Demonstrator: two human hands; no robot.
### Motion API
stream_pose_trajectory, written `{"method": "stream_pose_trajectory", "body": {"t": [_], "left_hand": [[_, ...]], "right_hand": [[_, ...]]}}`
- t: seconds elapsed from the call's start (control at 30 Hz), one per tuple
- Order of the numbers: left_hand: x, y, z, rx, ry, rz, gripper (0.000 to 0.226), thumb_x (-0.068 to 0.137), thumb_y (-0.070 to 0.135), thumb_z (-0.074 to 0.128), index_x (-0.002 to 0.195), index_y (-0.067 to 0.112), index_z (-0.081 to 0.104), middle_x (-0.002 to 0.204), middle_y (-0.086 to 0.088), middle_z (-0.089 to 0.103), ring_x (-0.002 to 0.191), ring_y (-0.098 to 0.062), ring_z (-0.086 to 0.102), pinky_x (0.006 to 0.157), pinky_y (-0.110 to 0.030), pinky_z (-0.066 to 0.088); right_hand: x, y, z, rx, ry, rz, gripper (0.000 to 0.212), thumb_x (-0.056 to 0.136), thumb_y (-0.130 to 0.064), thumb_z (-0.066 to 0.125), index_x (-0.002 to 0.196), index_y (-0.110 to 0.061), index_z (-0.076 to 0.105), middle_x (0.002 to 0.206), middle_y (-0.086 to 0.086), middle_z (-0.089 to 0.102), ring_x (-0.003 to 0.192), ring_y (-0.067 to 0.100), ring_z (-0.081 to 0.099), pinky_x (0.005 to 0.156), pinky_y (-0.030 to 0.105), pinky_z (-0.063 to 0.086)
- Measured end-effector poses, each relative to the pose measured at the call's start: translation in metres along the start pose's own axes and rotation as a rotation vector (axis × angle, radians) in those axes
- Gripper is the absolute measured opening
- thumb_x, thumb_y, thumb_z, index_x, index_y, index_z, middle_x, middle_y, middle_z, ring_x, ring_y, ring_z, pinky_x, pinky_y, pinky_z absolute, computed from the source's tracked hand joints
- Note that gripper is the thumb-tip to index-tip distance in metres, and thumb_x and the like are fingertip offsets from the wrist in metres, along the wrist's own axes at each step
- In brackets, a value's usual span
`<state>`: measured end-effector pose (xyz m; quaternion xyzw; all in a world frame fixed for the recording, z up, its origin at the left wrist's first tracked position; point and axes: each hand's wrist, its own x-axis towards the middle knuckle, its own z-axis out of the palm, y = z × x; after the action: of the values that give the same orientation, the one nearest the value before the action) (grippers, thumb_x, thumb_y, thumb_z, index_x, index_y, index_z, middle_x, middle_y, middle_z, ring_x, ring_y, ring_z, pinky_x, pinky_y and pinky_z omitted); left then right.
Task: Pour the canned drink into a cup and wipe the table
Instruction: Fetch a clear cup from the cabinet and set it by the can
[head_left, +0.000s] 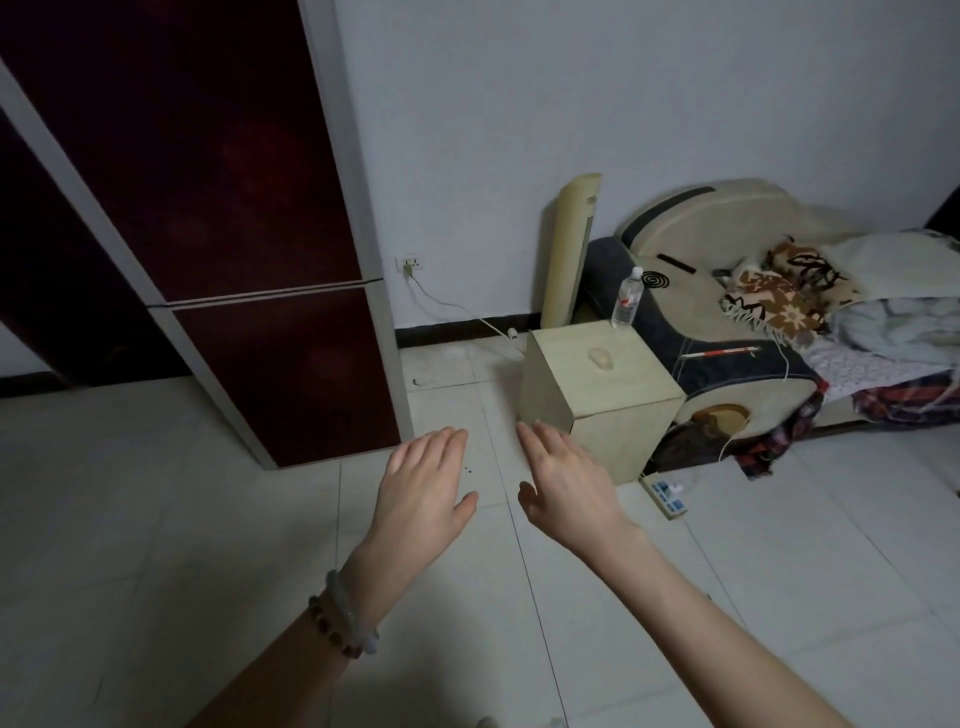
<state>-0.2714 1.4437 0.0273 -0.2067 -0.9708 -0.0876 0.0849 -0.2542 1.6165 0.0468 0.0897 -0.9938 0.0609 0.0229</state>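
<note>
White glossy floor tiles (156, 493) fill the lower half of the frame, and both forearms reach out over them from the bottom edge. The left hand (423, 483) sits just left of centre, palm down, with its fingers straight and close together and its thumb spread toward the middle; it holds nothing. Two bracelets (343, 616), one pale and one of brown beads, circle that wrist. The right hand (563, 486) is just beside it, apart from it, likewise palm down with straight fingers and an out-turned thumb, and it grips nothing. Just beyond the right fingertips stands a boxy pale wooden stand (597, 374). A clear plastic water bottle (627, 299) stands upright on its far corner and a small pale object (601, 358) lies near the middle of its top. Where the canned drink and the cup are cannot be told from this view. A dark red refrigerator (249, 182) with a pale frame fills the upper left. Behind the stand a cream tower fan (569, 244) stands against the white wall, and a cable (452, 306) runs down from a wall socket (412, 264). At the right a beige and dark sofa (727, 228) carries a brown patterned blanket (779, 291) and rumpled fabrics. A white power strip (665, 493) lies on the floor beside the stand.
</note>
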Motion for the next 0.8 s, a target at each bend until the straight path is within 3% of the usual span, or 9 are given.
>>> {"method": "stream_pose_trajectory", "body": {"t": [0.2,0.57,0.67,0.8], "left_hand": [[0.086,-0.037,0.02,-0.024,-0.019,0.007,0.065,0.07,0.035,0.077,0.125,0.006,0.056,0.125,-0.007,0.061,0.114,-0.025,0.058,0.1,-0.039,0.041],[0.288,-0.127,0.066,-0.019,-0.078,0.243,0.065,0.085,0.041,0.06,0.139,0.011,0.04,0.142,-0.004,0.047,0.13,-0.019,0.043,0.11,-0.034,0.027],[0.346,-0.143,0.076,-0.031,-0.095,0.35,0.067,0.089,0.045,0.051,0.145,0.015,0.028,0.147,0.0,0.037,0.135,-0.015,0.034,0.111,-0.031,0.019],[0.408,-0.152,0.089,-0.069,-0.12,0.433,0.067,0.089,0.045,0.053,0.144,0.015,0.03,0.147,0.0,0.039,0.133,-0.016,0.036,0.111,-0.031,0.021]], "right_hand": [[0.089,0.022,0.01,-0.009,-0.045,0.044,0.066,0.084,-0.022,0.053,0.143,-0.011,0.024,0.141,0.007,0.037,0.128,0.024,0.037,0.1,0.032,0.034],[0.272,0.055,0.032,0.017,-0.071,0.272,0.063,0.086,-0.024,0.051,0.142,-0.013,0.024,0.141,0.006,0.037,0.127,0.024,0.037,0.099,0.032,0.037],[0.316,0.065,0.031,0.032,-0.058,0.352,0.064,0.086,-0.022,0.051,0.143,-0.014,0.022,0.143,0.007,0.035,0.13,0.025,0.036,0.1,0.032,0.036],[0.354,0.077,0.035,0.062,-0.032,0.464,0.063,0.086,-0.019,0.05,0.143,-0.014,0.024,0.144,0.007,0.035,0.129,0.024,0.036,0.097,0.031,0.037]]}}
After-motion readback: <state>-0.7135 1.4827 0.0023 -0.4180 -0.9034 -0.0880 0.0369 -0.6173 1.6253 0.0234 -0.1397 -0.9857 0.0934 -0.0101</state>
